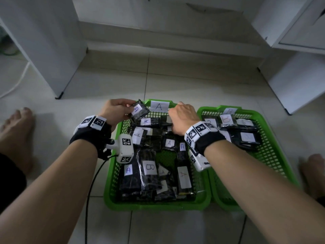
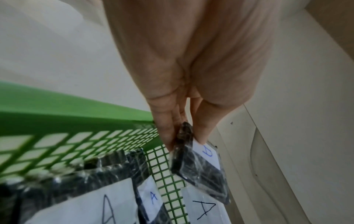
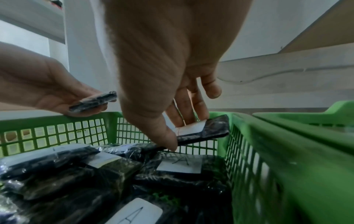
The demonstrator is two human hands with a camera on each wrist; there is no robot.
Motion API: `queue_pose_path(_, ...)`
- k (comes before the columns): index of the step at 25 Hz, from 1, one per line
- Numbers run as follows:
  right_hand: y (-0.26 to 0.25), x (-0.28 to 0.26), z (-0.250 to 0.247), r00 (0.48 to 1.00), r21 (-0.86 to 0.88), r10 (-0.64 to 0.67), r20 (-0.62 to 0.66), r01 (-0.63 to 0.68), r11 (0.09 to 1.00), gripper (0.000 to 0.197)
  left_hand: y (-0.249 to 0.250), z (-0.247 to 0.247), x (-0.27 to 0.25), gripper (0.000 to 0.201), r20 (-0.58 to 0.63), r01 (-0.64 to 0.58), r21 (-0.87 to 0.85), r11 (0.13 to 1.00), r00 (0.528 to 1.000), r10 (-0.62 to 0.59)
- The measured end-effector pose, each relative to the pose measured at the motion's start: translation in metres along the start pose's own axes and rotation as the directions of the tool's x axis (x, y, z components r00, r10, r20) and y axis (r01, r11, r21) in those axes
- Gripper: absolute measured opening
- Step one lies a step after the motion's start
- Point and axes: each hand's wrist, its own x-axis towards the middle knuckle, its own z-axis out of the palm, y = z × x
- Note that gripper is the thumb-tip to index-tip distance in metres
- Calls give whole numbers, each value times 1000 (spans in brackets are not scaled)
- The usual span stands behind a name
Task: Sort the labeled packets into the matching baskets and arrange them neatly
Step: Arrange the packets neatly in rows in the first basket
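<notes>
Two green mesh baskets sit side by side on the tiled floor (image 1: 175, 81). The A basket (image 1: 112, 173), placarded "A" on its far wall, holds a loose heap of black film-wrapped packets, mostly labelled A. One packet marked B (image 1: 149, 169) lies in the near half, misfiled. The B basket (image 1: 274, 155) to its right holds several B packets at its far end.

The left hand (image 1: 116, 110) hovers over the far left corner of the A basket. Its fingers (image 2: 166, 133) and thumb pinch one end of an A-labelled packet (image 1: 139, 110), held clear of the heap, long axis tilted down toward the basket interior.

The right hand (image 1: 183, 118) works at the far right corner of the same basket. Its thumb and fingers (image 3: 193, 112) pinch a second packet (image 3: 206, 128), raised slightly off the heap beside the far wall, its long axis running roughly along that wall. Its label letter cannot be read.

Judgement: both hands are arranging packets along the far wall. The held A packet's slot lies directly below and inward of the left fingers. The stray B packet lies toward the person from both hands, roughly between the forearms.
</notes>
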Motion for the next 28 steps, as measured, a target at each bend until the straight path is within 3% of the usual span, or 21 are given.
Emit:
queue_pose_path(6, -7, 12, 10, 998, 24, -26, 52, 24, 999, 13, 0, -7, -2, 33, 65, 20, -79, 997, 998, -14)
queue_pose_path(12, -5, 11, 16, 997, 27, 10, 83, -12, 1000, 14, -4, -8, 1, 33, 39, 36, -99, 994, 999, -33)
queue_pose_path(15, 8, 15, 12, 991, 128, 123, 46, -128, 983, 14, 0, -9, -2, 30, 40, 58, -85, 995, 998, -55)
queue_pose_path(17, 13, 18, 8, 983, 321, 182, -9, -169, 932, 19, 3, -8, -3, 28, 56, 64, -58, 996, 997, -61)
queue_pose_path(19, 9, 12, 0, 990, 593, 136, -41, -85, 801, 38, 8, -1, -6, 27, 88, 80, -69, 994, 993, -74)
queue_pose_path(21, 3, 3, -10, 994, 706, 61, -96, 25, 708, 60, 17, 14, -9, 24, 147, 91, -55, 994, 986, -82)
queue_pose_path(25, 14, -13, -20, 972, 580, 65, -225, 80, 811, 60, 32, 46, -27, 27, 249, 58, 20, 998, 966, -61)
queue_pose_path(28, 32, -26, -18, 969, 554, 23, -247, 121, 824, 60, 34, 57, -36, 28, 314, 23, 35, 999, 949, -33)
